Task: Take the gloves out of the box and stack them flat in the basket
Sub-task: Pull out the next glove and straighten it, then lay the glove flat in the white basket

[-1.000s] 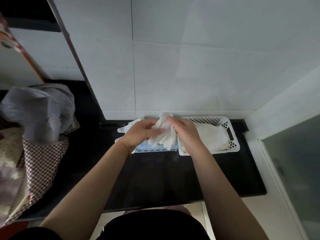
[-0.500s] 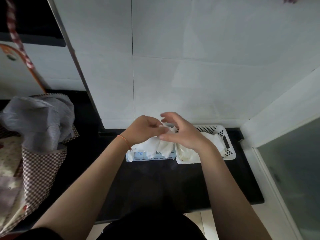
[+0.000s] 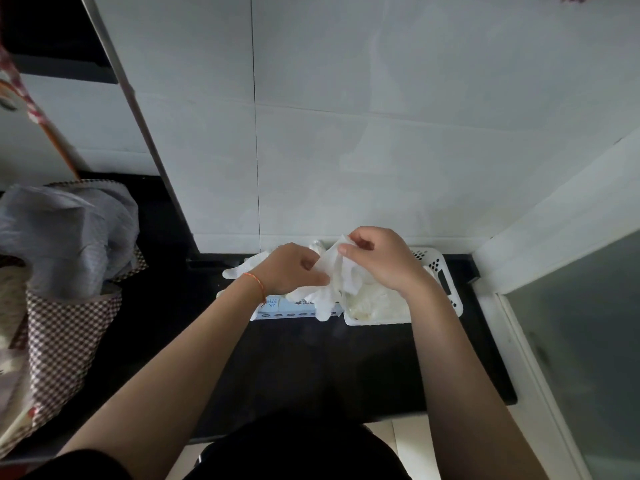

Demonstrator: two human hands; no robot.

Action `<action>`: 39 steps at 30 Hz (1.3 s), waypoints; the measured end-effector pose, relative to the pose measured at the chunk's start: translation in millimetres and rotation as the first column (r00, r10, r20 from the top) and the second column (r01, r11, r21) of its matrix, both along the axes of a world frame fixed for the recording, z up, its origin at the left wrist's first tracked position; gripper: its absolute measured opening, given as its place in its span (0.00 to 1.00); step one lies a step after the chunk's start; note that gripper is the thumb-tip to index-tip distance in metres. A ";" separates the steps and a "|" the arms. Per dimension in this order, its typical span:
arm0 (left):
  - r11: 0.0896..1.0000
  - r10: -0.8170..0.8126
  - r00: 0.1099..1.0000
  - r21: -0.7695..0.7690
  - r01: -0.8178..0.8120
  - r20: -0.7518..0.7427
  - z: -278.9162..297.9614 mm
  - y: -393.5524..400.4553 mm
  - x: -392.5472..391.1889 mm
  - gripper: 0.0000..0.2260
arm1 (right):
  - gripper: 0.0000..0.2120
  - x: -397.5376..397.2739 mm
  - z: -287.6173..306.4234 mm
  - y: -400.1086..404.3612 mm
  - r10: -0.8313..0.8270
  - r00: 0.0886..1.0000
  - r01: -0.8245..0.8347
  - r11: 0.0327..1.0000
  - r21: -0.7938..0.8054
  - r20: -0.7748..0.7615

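Black counter at bottom centre carries everything. Mid-frame: glove box left, touching the white basket right. Above them, left hand and right hand each have a pinching grip on one glove, likely spreading it flat before stacking. Gloves already in the basket.

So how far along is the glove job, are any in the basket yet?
Some are: pale gloves already lie in the white basket. In hand: both the left hand and right hand pinch one glove, held above the box and basket. Left: lay it flat, then more; another glove sticks out by the box.
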State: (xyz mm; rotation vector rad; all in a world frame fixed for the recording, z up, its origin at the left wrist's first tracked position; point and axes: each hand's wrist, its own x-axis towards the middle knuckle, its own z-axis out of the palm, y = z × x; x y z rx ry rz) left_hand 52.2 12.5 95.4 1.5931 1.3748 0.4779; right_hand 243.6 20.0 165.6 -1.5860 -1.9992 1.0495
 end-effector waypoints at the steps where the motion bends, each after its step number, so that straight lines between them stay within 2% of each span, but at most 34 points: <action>1: 1.000 0.026 1.000 -0.012 -0.026 -0.003 -6.3 0.1 3.3 0.13 | 0.08 6.9 -1.9 1.2 -0.021 1.000 0.021 1.000 0.001 -0.021; 4: 0.991 0.131 0.988 -0.047 -0.128 0.082 -15.4 -0.3 6.3 0.10 | 0.12 21.0 -5.8 2.6 -0.097 0.993 0.099 0.995 0.023 -0.073; 8: 0.969 0.207 0.928 -0.194 -0.152 0.309 -24.6 -0.8 12.3 0.18 | 0.19 39.2 -15.6 4.3 -0.214 0.962 0.229 0.971 0.072 -0.169; 10: 0.946 0.285 0.834 -0.279 -0.165 0.473 -25.7 0.2 18.2 0.17 | 0.21 46.1 -18.3 4.9 -0.259 0.945 0.282 0.955 0.094 -0.202; 12: 0.916 0.372 0.697 -0.364 -0.169 0.613 -22.9 4.2 28.5 0.10 | 0.19 54.5 -24.1 6.6 -0.316 0.918 0.343 0.936 0.081 -0.239; 14: 0.897 0.424 0.648 -0.393 -0.204 0.633 -17.9 11.2 37.6 0.05 | 0.16 63.9 -34.3 10.3 -0.380 0.888 0.405 0.913 0.049 -0.260; 16: 0.873 0.468 0.690 -0.409 -0.266 0.551 -16.0 21.6 51.8 0.05 | 0.13 78.5 -48.5 16.4 -0.427 0.874 0.446 0.895 0.032 -0.232; 18: 0.863 0.476 0.798 -0.372 -0.343 0.369 -23.6 34.4 71.4 0.09 | 0.10 96.2 -66.5 24.3 -0.469 0.866 0.479 0.878 0.021 -0.173; 20: 0.887 0.422 0.894 -0.274 -0.372 0.149 -40.8 49.5 91.4 0.09 | 0.09 111.5 -87.4 30.0 -0.494 0.866 0.498 0.867 0.031 -0.083; 22: 0.928 0.335 0.941 -0.156 -0.339 -0.052 -58.1 64.8 115.0 0.06 | 0.09 128.3 -108.8 35.9 -0.506 0.862 0.505 0.862 0.034 0.018; 25: 0.950 0.285 0.940 -0.077 -0.304 -0.189 -75.4 82.6 146.0 0.04 | 0.08 153.8 -138.8 45.8 -0.511 0.849 0.512 0.858 0.030 0.131; 28: 0.963 0.246 0.921 -0.031 -0.267 -0.303 -84.7 91.9 164.0 0.05 | 0.11 173.0 -157.3 52.4 -0.498 0.847 0.498 0.866 0.049 0.183; 31: 0.985 0.168 0.844 0.055 -0.162 -0.509 -93.0 96.6 180.7 0.10 | 0.13 193.5 -169.1 59.6 -0.442 0.851 0.428 0.897 0.115 0.282; 33: 0.953 0.255 0.779 0.284 -0.103 -0.573 -97.8 92.9 189.2 0.15 | 0.14 202.9 -174.9 63.1 -0.401 0.842 0.362 0.916 0.174 0.361; 35: 0.823 0.351 0.777 0.569 0.011 -0.523 -102.3 82.7 202.8 0.16 | 0.14 208.0 -179.3 67.2 -0.355 0.828 0.290 0.934 0.211 0.433; 36: 0.751 0.338 0.806 0.656 0.081 -0.487 -106.4 77.5 209.9 0.17 | 0.15 208.6 -181.2 68.6 -0.333 0.824 0.263 0.941 0.212 0.458; 37: 0.721 0.265 0.825 0.671 0.175 -0.499 -110.1 72.4 217.5 0.18 | 0.15 208.3 -181.2 70.6 -0.309 0.822 0.244 0.950 0.196 0.478; 39: 0.796 0.039 0.778 0.490 0.354 -0.627 -118.8 64.2 229.0 0.24 | 0.13 207.0 -184.6 72.9 -0.261 0.808 0.188 0.964 0.188 0.528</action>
